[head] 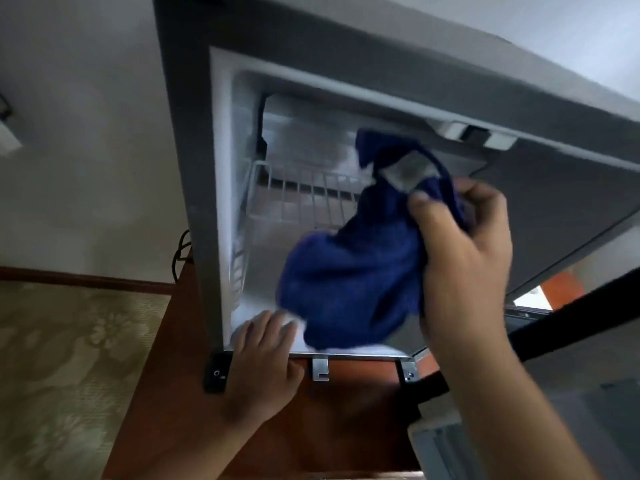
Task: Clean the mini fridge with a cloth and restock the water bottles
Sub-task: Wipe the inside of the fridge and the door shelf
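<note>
The mini fridge (194,188) stands open on a reddish-brown wooden surface (166,393), its outer shell grey and matte, its inner liner white, smooth and moulded with ribbed side walls. A white wire shelf (294,199) of thin parallel bars sits in the upper part of the compartment; the back wall behind it looks pale and hazy, whether frosted or only blurred cannot be told. Along the lower front edge sit a black foot (215,374) at the left corner and a small bright metal bracket (320,368) near the middle.

The cloth (353,278) is deep blue, thick and nubbly like terry towelling. It is bunched into a loose hanging mass inside the compartment opening, its lower end down near the fridge floor. A small pale label (407,173) shows near its top.

The right hand (464,247) grips the cloth's upper part, fingers curled tight into the fabric with the thumb pressed over it. The left hand (263,358) rests on the front lip of the fridge floor, fingers straight, close together and laid flat on the white liner, just beside the cloth's lower end.

The open door (571,323) runs off to the right, dark edged. A black cord (180,254) hangs behind the fridge against a plain pale wall (86,133). Patterned beige flooring (69,358) lies to the left.
</note>
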Action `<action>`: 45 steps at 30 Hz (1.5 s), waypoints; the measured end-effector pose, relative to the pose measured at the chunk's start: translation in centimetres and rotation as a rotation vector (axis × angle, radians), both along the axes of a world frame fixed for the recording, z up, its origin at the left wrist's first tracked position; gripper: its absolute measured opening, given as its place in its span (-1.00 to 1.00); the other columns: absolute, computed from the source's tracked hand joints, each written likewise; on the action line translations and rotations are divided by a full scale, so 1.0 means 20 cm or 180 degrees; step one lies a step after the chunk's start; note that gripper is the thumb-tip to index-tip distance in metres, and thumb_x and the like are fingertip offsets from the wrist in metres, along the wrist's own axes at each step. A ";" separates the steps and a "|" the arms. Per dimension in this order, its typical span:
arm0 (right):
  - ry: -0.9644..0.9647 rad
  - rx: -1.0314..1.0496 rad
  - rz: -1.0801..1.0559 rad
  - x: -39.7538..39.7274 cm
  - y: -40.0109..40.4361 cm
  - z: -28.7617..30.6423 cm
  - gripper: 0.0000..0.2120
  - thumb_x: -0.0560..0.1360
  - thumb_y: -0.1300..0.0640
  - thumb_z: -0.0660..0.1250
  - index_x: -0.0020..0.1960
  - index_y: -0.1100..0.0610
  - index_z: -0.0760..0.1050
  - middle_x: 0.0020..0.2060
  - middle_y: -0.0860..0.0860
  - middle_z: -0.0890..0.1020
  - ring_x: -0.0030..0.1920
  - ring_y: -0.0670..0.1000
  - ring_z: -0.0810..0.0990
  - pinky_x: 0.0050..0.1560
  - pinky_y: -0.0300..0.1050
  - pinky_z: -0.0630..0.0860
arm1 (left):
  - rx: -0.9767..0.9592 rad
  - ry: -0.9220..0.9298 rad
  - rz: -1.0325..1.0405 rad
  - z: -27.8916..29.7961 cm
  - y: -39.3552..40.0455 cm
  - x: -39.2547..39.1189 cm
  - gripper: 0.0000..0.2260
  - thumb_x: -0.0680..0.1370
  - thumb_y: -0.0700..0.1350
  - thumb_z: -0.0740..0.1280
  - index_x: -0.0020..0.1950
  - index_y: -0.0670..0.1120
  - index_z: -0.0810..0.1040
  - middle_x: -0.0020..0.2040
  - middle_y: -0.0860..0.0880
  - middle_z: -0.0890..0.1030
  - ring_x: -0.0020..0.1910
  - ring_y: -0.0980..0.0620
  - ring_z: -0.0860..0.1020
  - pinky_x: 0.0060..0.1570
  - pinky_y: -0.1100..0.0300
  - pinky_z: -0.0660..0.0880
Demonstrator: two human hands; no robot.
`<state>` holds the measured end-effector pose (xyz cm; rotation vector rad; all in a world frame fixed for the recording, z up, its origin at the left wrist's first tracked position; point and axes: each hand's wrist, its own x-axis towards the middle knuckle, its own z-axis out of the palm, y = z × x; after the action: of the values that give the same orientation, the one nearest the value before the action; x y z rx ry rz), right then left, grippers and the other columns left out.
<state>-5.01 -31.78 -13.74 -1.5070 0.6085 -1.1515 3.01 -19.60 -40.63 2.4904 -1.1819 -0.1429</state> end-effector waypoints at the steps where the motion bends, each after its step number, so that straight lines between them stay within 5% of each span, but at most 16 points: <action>1: -0.0035 0.0049 -0.0147 0.04 -0.04 0.03 -0.77 0.44 0.17 0.45 0.02 0.06 0.45 -0.12 -0.06 0.65 -0.09 -0.11 0.65 -0.02 -0.14 0.57 | -0.0105 0.0013 -0.0064 0.13 0.01 -0.01 -0.70 0.55 0.03 0.23 0.24 0.07 0.58 0.24 0.10 0.58 0.32 0.04 0.51 0.41 -0.02 0.38; 4: -0.0069 0.0030 -0.0290 0.20 -0.15 0.10 -0.79 0.48 0.16 0.46 0.00 -0.04 0.46 -0.09 -0.09 0.66 -0.03 -0.12 0.67 0.08 -0.14 0.60 | -0.0834 -0.0537 -0.0224 0.46 0.05 -0.03 -0.70 0.49 -0.09 0.21 0.06 -0.08 0.68 0.05 0.00 0.67 0.05 -0.02 0.64 0.09 0.06 0.55; 6: -0.0194 0.0273 -0.0373 0.29 -0.19 0.14 -0.79 0.56 0.19 0.41 -0.14 -0.04 0.44 -0.23 -0.16 0.59 -0.19 -0.18 0.58 -0.09 -0.31 0.54 | -0.1664 -0.1192 -0.0201 0.72 0.05 0.00 -0.76 0.46 -0.17 0.24 -0.01 -0.15 0.68 -0.04 -0.08 0.67 -0.06 -0.08 0.62 -0.03 0.05 0.53; 8: -0.0449 0.1012 -0.0302 0.39 -0.21 0.17 -0.76 0.63 0.19 0.30 -0.17 -0.01 0.37 -0.28 -0.12 0.48 -0.26 -0.15 0.46 -0.20 -0.32 0.46 | -0.1887 -0.1629 -0.0109 0.94 0.02 0.05 -0.76 0.47 -0.20 0.24 0.00 -0.20 0.66 -0.02 -0.14 0.64 -0.05 -0.14 0.57 0.02 0.01 0.48; 10: -0.0021 0.0983 -0.0162 0.47 -0.21 0.18 -0.92 0.56 0.15 0.34 -0.07 0.06 0.44 -0.19 -0.04 0.54 -0.16 -0.05 0.54 -0.05 -0.12 0.53 | -0.1592 -0.1767 0.0047 1.09 -0.03 0.10 -0.66 0.47 -0.16 0.21 0.16 -0.24 0.61 0.14 -0.21 0.60 0.13 -0.21 0.54 0.25 -0.06 0.42; 13: 0.1049 -0.0323 0.0471 0.51 -0.18 0.12 -0.83 0.37 0.19 0.45 -0.04 0.09 0.57 -0.05 0.06 0.66 0.06 0.10 0.62 0.20 0.04 0.56 | -0.0560 -0.1697 0.0274 1.17 -0.13 0.15 -0.37 0.45 0.00 0.24 0.45 -0.32 0.40 0.43 -0.33 0.43 0.47 -0.32 0.35 0.54 -0.16 0.15; 16: 0.2381 -0.2367 0.0317 0.54 -0.24 0.00 -0.36 0.42 -0.21 0.42 0.46 -0.08 0.40 0.45 -0.04 0.44 0.51 0.08 0.28 0.48 0.00 -0.01 | 0.0081 -0.1637 0.0654 1.12 -0.20 0.17 -0.22 0.48 0.08 0.30 0.51 -0.43 0.25 0.49 -0.44 0.33 0.54 -0.36 0.25 0.61 -0.17 -0.07; 18: 0.2631 -0.2925 -0.0110 0.58 -0.27 -0.03 -0.21 0.45 -0.38 0.33 0.58 -0.10 0.23 0.56 -0.07 0.30 0.59 0.07 0.14 0.49 0.09 -0.17 | 0.0319 -0.1767 0.0791 1.06 -0.23 0.18 -0.23 0.55 0.07 0.22 0.55 -0.44 0.10 0.52 -0.47 0.23 0.57 -0.39 0.18 0.60 -0.18 -0.11; 21: 0.2716 -0.3065 -0.0383 0.70 -0.25 -0.02 -0.20 0.36 -0.41 0.39 0.48 -0.05 0.37 0.45 0.01 0.47 0.49 0.17 0.34 0.47 0.25 0.08 | 0.0515 -0.1871 0.0813 1.01 -0.25 0.18 -0.25 0.62 0.11 0.10 0.59 -0.39 -0.04 0.55 -0.49 0.14 0.58 -0.40 0.12 0.59 -0.20 -0.07; 24: 0.2218 -0.3528 -0.0245 0.77 -0.20 -0.01 -0.36 0.29 -0.20 0.50 0.29 0.07 0.55 0.14 0.09 0.67 0.20 0.22 0.61 0.24 0.18 0.48 | 0.0562 -0.1938 0.0828 1.00 -0.25 0.18 -0.26 0.61 0.11 0.09 0.58 -0.39 0.00 0.52 -0.49 0.20 0.56 -0.40 0.18 0.58 -0.20 0.01; 28: 0.1726 -0.4023 -0.0211 0.70 -0.30 -0.04 -0.33 0.32 -0.10 0.53 0.35 0.15 0.56 0.03 0.12 0.72 0.01 0.21 0.69 -0.05 0.06 0.62 | 0.0387 -0.1984 0.0768 1.00 -0.24 0.20 -0.21 0.52 0.02 0.25 0.57 -0.41 0.03 0.48 -0.50 0.28 0.51 -0.41 0.28 0.58 -0.19 0.04; 31: 0.1780 -0.3962 -0.0594 0.61 -0.42 -0.05 -0.37 0.32 -0.18 0.49 0.30 0.12 0.59 -0.02 0.12 0.72 -0.07 0.23 0.70 -0.18 0.09 0.64 | 0.0431 -0.1939 0.0655 1.00 -0.21 0.21 -0.15 0.50 0.03 0.28 0.58 -0.42 -0.02 0.51 -0.48 0.24 0.54 -0.38 0.26 0.59 -0.15 0.01; 35: 0.2125 -0.3428 -0.1207 0.46 -0.47 -0.07 -0.50 0.28 -0.20 0.47 0.11 0.08 0.64 -0.11 0.08 0.72 -0.03 0.23 0.68 0.06 0.13 0.55 | 0.0507 -0.2037 0.0625 1.00 -0.21 0.23 -0.29 0.46 -0.11 0.43 0.46 -0.47 0.29 0.41 -0.52 0.38 0.43 -0.43 0.39 0.54 -0.22 0.19; 38: 0.2693 -0.2710 -0.1476 0.40 -0.53 -0.04 -0.64 0.20 -0.05 0.36 -0.03 0.02 0.62 -0.11 0.05 0.69 0.07 0.20 0.62 0.22 0.05 0.42 | 0.0606 -0.2029 0.0554 1.01 -0.21 0.23 -0.30 0.46 -0.08 0.42 0.44 -0.49 0.31 0.39 -0.52 0.39 0.42 -0.44 0.40 0.54 -0.22 0.19; 41: 0.2922 -0.1786 -0.1820 0.33 -0.61 -0.04 -0.38 0.13 0.05 0.24 0.19 0.08 0.56 0.16 0.10 0.63 0.25 0.21 0.56 0.28 0.14 0.50 | 0.0742 -0.2096 0.0560 1.02 -0.21 0.23 -0.32 0.47 -0.04 0.42 0.42 -0.47 0.36 0.36 -0.50 0.44 0.41 -0.41 0.44 0.54 -0.20 0.22; 45: 0.3037 -0.1473 -0.1998 0.36 -0.61 -0.03 -0.35 0.21 0.03 0.19 0.28 0.13 0.53 0.26 0.13 0.58 0.30 0.20 0.55 0.24 0.15 0.55 | 0.0920 -0.2212 0.0587 1.03 -0.21 0.24 -0.31 0.50 0.05 0.35 0.46 -0.41 0.35 0.39 -0.44 0.45 0.44 -0.34 0.43 0.57 -0.15 0.18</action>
<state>2.16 -43.98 -14.32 -2.3709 1.6284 -0.9986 7.86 -23.77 -20.10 3.0027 -1.2207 0.7022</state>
